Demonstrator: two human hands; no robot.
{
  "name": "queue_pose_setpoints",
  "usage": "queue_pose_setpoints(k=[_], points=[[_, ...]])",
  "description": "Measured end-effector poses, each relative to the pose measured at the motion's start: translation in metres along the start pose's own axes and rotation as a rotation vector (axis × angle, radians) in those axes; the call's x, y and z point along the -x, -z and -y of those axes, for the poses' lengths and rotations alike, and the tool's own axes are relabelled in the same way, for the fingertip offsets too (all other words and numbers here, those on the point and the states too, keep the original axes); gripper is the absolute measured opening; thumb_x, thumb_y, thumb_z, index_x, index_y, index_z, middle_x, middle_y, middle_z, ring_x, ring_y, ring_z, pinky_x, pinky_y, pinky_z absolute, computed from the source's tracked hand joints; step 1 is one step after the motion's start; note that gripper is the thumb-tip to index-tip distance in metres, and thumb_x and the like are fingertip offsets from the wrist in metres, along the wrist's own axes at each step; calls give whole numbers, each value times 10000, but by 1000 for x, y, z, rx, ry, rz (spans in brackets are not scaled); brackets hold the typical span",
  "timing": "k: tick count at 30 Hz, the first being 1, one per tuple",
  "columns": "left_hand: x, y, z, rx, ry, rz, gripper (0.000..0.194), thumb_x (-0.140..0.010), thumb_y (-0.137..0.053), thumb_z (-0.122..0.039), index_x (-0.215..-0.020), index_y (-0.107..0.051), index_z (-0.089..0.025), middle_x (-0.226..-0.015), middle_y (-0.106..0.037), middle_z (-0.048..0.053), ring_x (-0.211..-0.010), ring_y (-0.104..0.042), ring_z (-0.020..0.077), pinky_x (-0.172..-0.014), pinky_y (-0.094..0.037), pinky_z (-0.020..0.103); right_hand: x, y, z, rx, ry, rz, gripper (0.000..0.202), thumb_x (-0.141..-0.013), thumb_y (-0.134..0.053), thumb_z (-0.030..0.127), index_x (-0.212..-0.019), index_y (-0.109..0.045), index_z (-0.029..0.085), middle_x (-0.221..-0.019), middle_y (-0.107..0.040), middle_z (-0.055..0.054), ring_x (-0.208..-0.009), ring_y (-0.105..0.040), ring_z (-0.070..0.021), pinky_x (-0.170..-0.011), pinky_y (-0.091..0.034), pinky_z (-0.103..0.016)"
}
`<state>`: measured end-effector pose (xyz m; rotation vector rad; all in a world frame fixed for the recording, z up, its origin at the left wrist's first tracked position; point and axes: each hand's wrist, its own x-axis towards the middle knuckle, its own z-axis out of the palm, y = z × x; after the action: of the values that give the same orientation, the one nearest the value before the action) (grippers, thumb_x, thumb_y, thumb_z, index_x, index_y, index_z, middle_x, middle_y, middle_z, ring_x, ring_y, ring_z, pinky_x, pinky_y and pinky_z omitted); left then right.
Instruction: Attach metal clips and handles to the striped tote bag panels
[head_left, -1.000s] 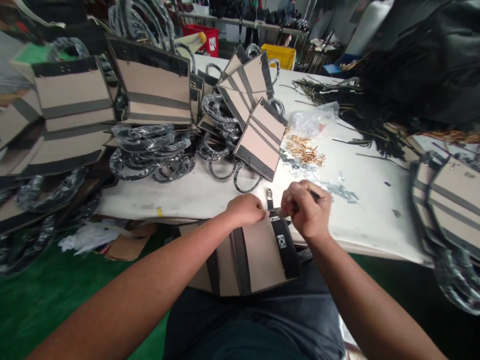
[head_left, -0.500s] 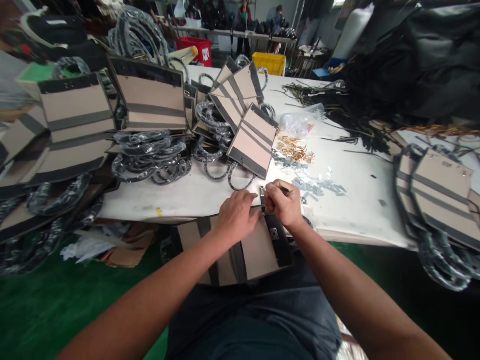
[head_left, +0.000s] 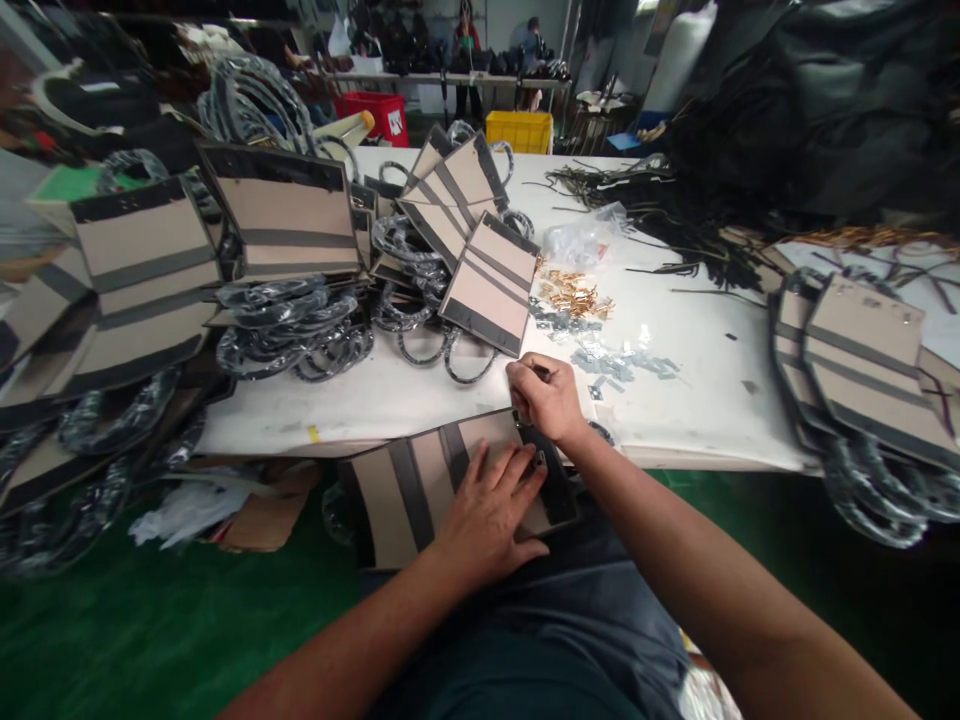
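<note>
A beige bag panel [head_left: 386,490] with dark cross strips and a black end band lies across my lap, its far edge against the table's front edge. My left hand [head_left: 487,510] is spread over it, palm down, with fingertips beside a small metal plate [head_left: 539,458] on the black band. At the panel's far right corner, my right hand [head_left: 551,398] is closed around a slim dark tool [head_left: 541,374]. The tool's working end is hidden under the fingers. Small grey metal plates [head_left: 626,362] and gold-coloured metal pieces [head_left: 577,294] lie scattered on the table beyond.
Stacked panels with plastic-wrapped handles [head_left: 289,325] crowd the table's left side. More panels [head_left: 862,350] overhang its right edge. Black straps [head_left: 675,220] and a clear plastic bag [head_left: 581,238] lie farther back. Red [head_left: 379,115] and yellow crates [head_left: 519,130] stand behind, with people in the distance.
My left hand has moved from the panel's far edge down toward me and now lies flat on it. My right hand stays by the corner, still closed on the tool.
</note>
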<state>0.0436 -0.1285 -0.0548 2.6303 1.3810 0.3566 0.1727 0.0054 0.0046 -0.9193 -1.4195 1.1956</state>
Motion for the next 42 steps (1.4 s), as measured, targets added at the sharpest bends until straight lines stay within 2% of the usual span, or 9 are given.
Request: queue_pose_setpoints(k=[8, 18, 24, 32, 38, 42], points=[[0, 0, -11, -6, 31, 1, 909, -824, -743, -640, -1551, -441, -186, -1605, -440, 144, -1497, -342, 356, -1308, -77, 600, -2, 1, 2, 8, 9, 10, 395, -913, -661, 415, -602, -521, 216, -472, -479, 58, -401, -396, -91, -405, -313, -225], [5, 2, -16, -4, 65, 21, 839, -888, -685, -607, -1569, -421, -194, -1679, -342, 137, -1561, -252, 356, -1299, -100, 608, -2, 1, 3, 5, -11, 13, 401, -905, -672, 445, -605, -537, 216, -462, -476, 58, -389, -398, -92, -393, -309, -224], [4, 1, -20, -23, 77, 42, 796, -904, -672, -582, -1569, -427, -220, -1700, -300, 129, -1577, -220, 364, -1283, -115, 641, -1, 1, 6, 0, -5, 17, 384, -912, -656, 390, -593, -530, 218, -449, -472, 60, -380, -397, -89, -389, -301, -222], [7, -2, -26, -29, 114, 37, 812, -910, -665, -564, -1589, -396, -209, -1723, -242, 106, -1592, -179, 356, -1285, -128, 638, -3, 0, 1, -32, -5, 27, 373, -922, -663, 375, -610, -532, 217, -452, -474, 65, -375, -396, -88, -388, -297, -223], [4, -3, -30, -39, 133, 41, 804, -927, -635, -559, -1599, -378, -200, -1716, -259, 118, -1588, -195, 357, -1280, -146, 648, -3, 1, -1, -42, -15, 25, 390, -916, -681, 403, -603, -536, 220, -455, -477, 62, -376, -391, -90, -384, -299, -226], [4, -7, -29, -60, 128, 31, 869, -877, -706, -551, -1602, -368, -211, -1718, -255, 118, -1589, -187, 370, -1284, -152, 643, -3, 2, 0, -37, -20, 29, 397, -904, -695, 436, -608, -543, 221, -454, -477, 60, -378, -396, -92, -381, -303, -226]])
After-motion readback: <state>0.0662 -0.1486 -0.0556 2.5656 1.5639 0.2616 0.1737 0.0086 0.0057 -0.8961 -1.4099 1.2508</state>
